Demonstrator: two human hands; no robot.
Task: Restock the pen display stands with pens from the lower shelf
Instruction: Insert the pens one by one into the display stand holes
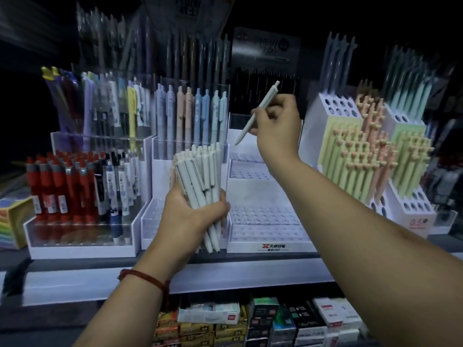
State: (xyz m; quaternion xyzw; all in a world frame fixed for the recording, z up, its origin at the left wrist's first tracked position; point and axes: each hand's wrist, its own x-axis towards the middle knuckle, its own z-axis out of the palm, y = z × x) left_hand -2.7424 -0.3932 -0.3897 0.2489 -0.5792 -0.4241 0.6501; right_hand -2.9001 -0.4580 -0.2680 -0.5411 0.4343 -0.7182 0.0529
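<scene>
The single pale grey-green plastic click pen [258, 113] is pinched in the curled fingers of the right hand [278, 123] above the white tiered display stand with rows of small holes [263, 221], its long axis slanted, writing tip down-left toward the upper tiers and clicker up-right. The left hand [193, 214] grips a thick upright bundle of matching pale pens [200, 181], tips down, just in front of that stand. Every hole in view there looks unfilled, so I judge the restocking barely begun, with the whole bundle left to seat
</scene>
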